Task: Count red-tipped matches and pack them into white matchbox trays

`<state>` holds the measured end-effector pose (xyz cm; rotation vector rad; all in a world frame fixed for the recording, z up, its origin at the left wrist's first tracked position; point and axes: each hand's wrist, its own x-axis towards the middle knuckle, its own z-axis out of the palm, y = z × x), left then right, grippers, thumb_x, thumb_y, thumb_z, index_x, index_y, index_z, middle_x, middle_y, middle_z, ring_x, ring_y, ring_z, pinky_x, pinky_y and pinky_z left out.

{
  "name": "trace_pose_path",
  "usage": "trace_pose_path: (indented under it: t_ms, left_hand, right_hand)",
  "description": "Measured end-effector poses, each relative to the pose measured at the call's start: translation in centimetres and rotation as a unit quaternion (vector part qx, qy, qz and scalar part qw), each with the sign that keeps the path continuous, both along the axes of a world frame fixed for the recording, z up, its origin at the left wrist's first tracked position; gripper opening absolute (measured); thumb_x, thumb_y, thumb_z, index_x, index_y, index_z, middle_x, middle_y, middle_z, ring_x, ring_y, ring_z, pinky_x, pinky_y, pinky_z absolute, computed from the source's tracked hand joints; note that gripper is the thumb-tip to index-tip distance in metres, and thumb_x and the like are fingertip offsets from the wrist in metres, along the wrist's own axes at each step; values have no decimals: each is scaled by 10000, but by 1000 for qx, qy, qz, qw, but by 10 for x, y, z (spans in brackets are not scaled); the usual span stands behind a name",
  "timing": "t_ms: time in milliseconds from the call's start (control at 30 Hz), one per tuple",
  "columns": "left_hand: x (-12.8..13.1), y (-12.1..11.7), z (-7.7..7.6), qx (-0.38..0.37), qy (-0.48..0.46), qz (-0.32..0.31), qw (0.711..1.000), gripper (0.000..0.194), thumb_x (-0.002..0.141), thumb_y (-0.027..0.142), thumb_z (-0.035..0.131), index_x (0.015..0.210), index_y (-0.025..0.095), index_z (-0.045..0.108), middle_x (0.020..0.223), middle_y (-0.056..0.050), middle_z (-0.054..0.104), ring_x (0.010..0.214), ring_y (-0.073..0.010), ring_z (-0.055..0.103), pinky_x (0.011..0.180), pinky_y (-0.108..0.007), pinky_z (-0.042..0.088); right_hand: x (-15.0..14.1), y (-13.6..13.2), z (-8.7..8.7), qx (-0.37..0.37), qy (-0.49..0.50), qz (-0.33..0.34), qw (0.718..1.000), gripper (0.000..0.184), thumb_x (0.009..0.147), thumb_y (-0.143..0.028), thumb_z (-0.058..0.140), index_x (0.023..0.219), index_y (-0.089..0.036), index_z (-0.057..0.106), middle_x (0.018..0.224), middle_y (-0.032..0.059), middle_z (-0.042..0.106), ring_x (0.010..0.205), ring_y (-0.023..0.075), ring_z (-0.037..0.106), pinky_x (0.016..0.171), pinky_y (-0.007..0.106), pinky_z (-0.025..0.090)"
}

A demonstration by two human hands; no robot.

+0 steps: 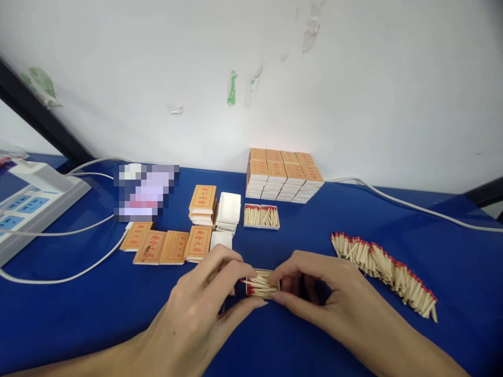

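Note:
A small matchbox tray lies on the blue table between my hands, with red-tipped matches lying in it. One match sticks out past the tray's left end. My left hand is closed around the left end, index finger at the far side and thumb at the near side. At the right end, the thumb and index finger of my right hand pinch the tray, the fingertips against the match ends. To the right, a long row of loose matches has its red heads toward the wall.
Two filled trays stand before a stacked block of matchboxes. White trays are piled beside orange matchbox sleeves, with more sleeves lying nearer. A power strip and white cables occupy the left. A wall rises behind.

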<state>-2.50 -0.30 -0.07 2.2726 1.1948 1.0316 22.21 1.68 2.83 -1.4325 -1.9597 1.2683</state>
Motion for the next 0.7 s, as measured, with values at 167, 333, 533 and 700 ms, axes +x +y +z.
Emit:
trace_pose_path:
  t_ms: [167, 333, 533, 700]
  left_hand:
    - [-9, -7, -6, 51, 70, -4, 996, 358, 1106, 206, 695, 1456, 255, 639, 1429, -44, 721, 1158, -157, 791, 1008, -248, 652]
    - [-11, -8, -5, 143, 99, -27, 984, 375, 1193, 213, 503, 1559, 167, 572, 1399, -108, 794, 1099, -185, 846, 882, -242, 698]
    - [-5, -14, -12, 105, 116, 4, 988, 529, 1210, 394, 446, 1689, 171, 443, 1413, -175, 772, 696, -227, 856, 510, -302, 661]
    - [-2, -17, -6, 20, 110, -35, 993, 652, 1186, 395, 524, 1745, 125, 327, 1074, -87, 876, 711, -194, 854, 681, -264, 708]
  right_hand:
    - [2, 0, -4, -18, 0, 6, 1000, 323, 990, -399, 809, 1300, -339, 743, 890, -45, 741, 765, 135, 655, 657, 272, 491]
    - [1, -1, -7, 4, -22, 15, 1000, 333, 978, -314, 808, 1303, -330, 734, 903, -47, 725, 773, 132, 622, 670, 273, 474]
    - [-3, -2, -3, 8, -12, 10, 1000, 162, 999, -316, 789, 1160, -321, 767, 855, -55, 698, 736, 122, 587, 648, 256, 458]
    - [-4, -4, -4, 22, -19, 1, 1000, 125, 1006, -305, 780, 1130, -303, 776, 848, -41, 706, 720, 127, 589, 639, 262, 459]
